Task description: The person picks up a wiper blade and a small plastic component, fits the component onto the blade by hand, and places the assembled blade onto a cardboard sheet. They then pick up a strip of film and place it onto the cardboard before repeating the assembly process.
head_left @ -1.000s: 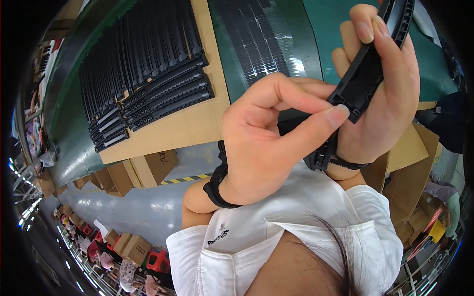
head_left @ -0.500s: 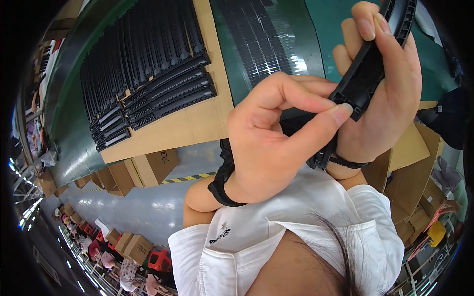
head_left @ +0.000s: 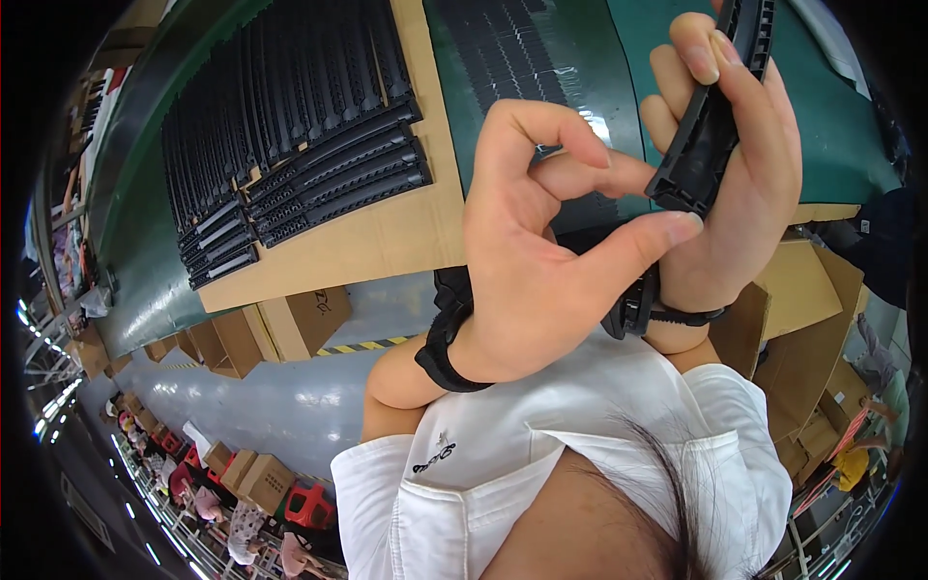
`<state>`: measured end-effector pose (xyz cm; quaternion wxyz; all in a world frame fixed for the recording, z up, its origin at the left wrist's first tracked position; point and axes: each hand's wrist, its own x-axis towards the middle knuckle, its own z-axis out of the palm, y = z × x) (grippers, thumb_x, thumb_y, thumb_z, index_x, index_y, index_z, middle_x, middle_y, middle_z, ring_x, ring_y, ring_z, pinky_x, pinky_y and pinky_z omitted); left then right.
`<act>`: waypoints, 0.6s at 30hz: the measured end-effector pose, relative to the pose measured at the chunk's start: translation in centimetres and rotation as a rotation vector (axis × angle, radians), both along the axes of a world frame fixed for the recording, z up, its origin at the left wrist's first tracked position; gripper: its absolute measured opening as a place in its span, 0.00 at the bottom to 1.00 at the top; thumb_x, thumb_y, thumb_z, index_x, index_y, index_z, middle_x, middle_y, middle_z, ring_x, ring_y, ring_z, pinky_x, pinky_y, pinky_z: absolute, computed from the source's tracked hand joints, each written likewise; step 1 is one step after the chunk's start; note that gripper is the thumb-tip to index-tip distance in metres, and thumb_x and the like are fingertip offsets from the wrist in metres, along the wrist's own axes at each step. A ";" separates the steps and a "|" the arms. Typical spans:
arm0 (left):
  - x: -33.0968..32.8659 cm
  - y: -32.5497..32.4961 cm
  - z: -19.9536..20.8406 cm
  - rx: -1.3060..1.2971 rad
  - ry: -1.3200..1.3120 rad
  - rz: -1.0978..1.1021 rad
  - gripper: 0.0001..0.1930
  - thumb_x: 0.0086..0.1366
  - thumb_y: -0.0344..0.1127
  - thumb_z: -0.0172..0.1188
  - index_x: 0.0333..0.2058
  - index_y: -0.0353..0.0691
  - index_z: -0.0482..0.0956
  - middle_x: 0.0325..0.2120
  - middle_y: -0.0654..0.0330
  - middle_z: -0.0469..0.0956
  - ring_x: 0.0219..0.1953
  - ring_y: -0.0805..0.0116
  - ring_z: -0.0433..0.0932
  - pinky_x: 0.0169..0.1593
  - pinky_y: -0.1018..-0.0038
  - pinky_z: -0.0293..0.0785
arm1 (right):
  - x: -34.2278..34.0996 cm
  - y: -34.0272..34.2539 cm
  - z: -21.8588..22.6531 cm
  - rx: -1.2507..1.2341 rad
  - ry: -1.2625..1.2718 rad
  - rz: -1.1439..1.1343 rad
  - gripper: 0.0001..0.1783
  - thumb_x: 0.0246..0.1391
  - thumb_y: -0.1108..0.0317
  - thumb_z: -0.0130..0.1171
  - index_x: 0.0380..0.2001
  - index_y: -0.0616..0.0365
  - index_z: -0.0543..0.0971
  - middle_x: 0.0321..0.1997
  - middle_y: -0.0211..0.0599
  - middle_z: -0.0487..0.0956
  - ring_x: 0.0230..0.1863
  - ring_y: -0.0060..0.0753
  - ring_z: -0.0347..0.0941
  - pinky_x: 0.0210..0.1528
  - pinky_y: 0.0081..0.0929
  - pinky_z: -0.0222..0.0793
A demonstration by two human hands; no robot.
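Observation:
A long black plastic strip [head_left: 701,145] with a ribbed edge slants across the upper right, its far end cut off by the frame. My right hand [head_left: 749,164] grips it between thumb and fingers, with the palm behind it. My left hand [head_left: 541,242] is beside the strip's lower end, thumb and fingers parted around it. One fingertip of that hand comes close to the strip's corner, and the thumb tip lies just below the end; whether either touches I cannot tell.
Rows of similar black strips [head_left: 290,106] lie on a cardboard sheet [head_left: 367,246] on the green table [head_left: 126,261]. More dark pieces [head_left: 503,48] lie on the table beyond my left hand. Open cardboard boxes [head_left: 807,329] stand at the right; other people sit far off at lower left.
My left hand's thumb and fingers have parted from their pinch on the strip's lower end. The strip and my right hand have shifted slightly left and up.

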<state>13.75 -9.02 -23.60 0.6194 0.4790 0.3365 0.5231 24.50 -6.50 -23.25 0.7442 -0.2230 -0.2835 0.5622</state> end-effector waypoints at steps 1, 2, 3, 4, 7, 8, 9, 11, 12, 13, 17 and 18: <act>-0.1 0.1 0.1 -0.001 0.001 0.002 0.24 0.42 0.14 0.58 0.33 0.39 0.55 0.27 0.48 0.74 0.30 0.69 0.73 0.36 0.79 0.69 | -0.1 0.0 0.0 -0.004 -0.001 0.001 0.09 0.50 0.73 0.40 0.34 0.66 0.63 0.23 0.30 0.61 0.19 0.13 0.50 0.18 0.11 0.46; -0.3 0.2 0.2 0.000 -0.003 -0.001 0.23 0.42 0.14 0.58 0.32 0.39 0.55 0.26 0.49 0.74 0.30 0.70 0.73 0.36 0.79 0.69 | -0.2 -0.1 0.0 -0.005 -0.003 0.002 0.09 0.50 0.73 0.40 0.34 0.66 0.63 0.23 0.30 0.61 0.19 0.13 0.50 0.18 0.11 0.46; -0.3 0.3 0.3 0.002 -0.008 -0.006 0.23 0.42 0.14 0.58 0.31 0.39 0.55 0.26 0.49 0.74 0.29 0.70 0.73 0.35 0.80 0.69 | -0.2 -0.1 0.0 -0.008 -0.002 0.003 0.09 0.50 0.73 0.40 0.34 0.66 0.63 0.23 0.30 0.61 0.19 0.13 0.50 0.18 0.11 0.46; -0.4 0.4 0.5 0.004 -0.013 -0.010 0.22 0.42 0.14 0.59 0.30 0.39 0.55 0.25 0.49 0.75 0.29 0.70 0.73 0.35 0.80 0.69 | -0.2 -0.1 0.0 -0.007 -0.006 0.004 0.09 0.50 0.73 0.40 0.34 0.66 0.63 0.23 0.30 0.61 0.19 0.13 0.50 0.18 0.11 0.46; -0.9 0.7 0.8 -0.002 -0.021 -0.032 0.20 0.43 0.14 0.58 0.29 0.39 0.56 0.25 0.51 0.74 0.29 0.72 0.72 0.35 0.81 0.67 | -0.4 -0.1 0.0 -0.013 -0.008 0.007 0.08 0.50 0.73 0.40 0.34 0.66 0.63 0.23 0.30 0.61 0.19 0.13 0.50 0.18 0.11 0.46; -1.0 0.7 0.8 -0.004 -0.025 -0.042 0.19 0.44 0.15 0.57 0.28 0.39 0.57 0.25 0.51 0.74 0.29 0.73 0.72 0.34 0.82 0.67 | -0.4 -0.1 -0.1 -0.017 -0.004 0.009 0.08 0.50 0.73 0.40 0.34 0.66 0.63 0.23 0.30 0.61 0.19 0.13 0.50 0.18 0.11 0.46; -1.1 0.8 0.9 -0.005 -0.025 -0.045 0.19 0.44 0.15 0.57 0.28 0.39 0.57 0.25 0.51 0.74 0.29 0.73 0.72 0.34 0.82 0.67 | -0.4 0.0 -0.2 -0.017 -0.007 0.005 0.08 0.50 0.73 0.40 0.34 0.66 0.63 0.23 0.30 0.61 0.19 0.13 0.50 0.18 0.11 0.46; -1.1 0.8 1.1 -0.058 -0.084 -0.063 0.18 0.46 0.15 0.56 0.29 0.40 0.57 0.25 0.52 0.74 0.28 0.74 0.71 0.35 0.83 0.66 | -0.4 -0.1 -0.2 -0.020 -0.008 0.001 0.08 0.50 0.73 0.40 0.34 0.66 0.63 0.24 0.30 0.61 0.19 0.13 0.50 0.18 0.11 0.46; -1.2 0.8 1.2 -0.085 -0.112 -0.070 0.17 0.47 0.16 0.55 0.29 0.40 0.57 0.25 0.52 0.74 0.28 0.75 0.71 0.35 0.84 0.65 | -0.4 0.0 -0.2 -0.021 -0.008 0.001 0.08 0.50 0.73 0.40 0.34 0.66 0.63 0.24 0.30 0.61 0.19 0.13 0.50 0.18 0.11 0.46; -1.2 0.9 1.2 -0.086 -0.112 -0.071 0.17 0.47 0.16 0.55 0.29 0.40 0.57 0.25 0.52 0.74 0.28 0.75 0.71 0.35 0.84 0.65 | -0.5 0.0 -0.2 -0.021 -0.008 0.001 0.08 0.50 0.73 0.40 0.34 0.66 0.63 0.24 0.30 0.61 0.19 0.13 0.50 0.18 0.10 0.46; -1.0 1.0 1.2 -0.112 -0.125 -0.093 0.15 0.49 0.16 0.53 0.29 0.40 0.57 0.26 0.52 0.74 0.28 0.77 0.69 0.35 0.85 0.64 | -0.4 0.1 -0.3 -0.030 -0.013 -0.001 0.08 0.50 0.73 0.40 0.33 0.66 0.63 0.24 0.30 0.61 0.19 0.13 0.50 0.18 0.10 0.46; -1.0 0.9 1.2 -0.113 -0.146 -0.080 0.16 0.49 0.16 0.54 0.29 0.40 0.57 0.26 0.52 0.74 0.28 0.76 0.70 0.35 0.84 0.64 | -0.5 0.1 -0.2 -0.030 -0.014 0.000 0.08 0.50 0.73 0.40 0.33 0.66 0.63 0.24 0.29 0.61 0.19 0.13 0.50 0.18 0.10 0.46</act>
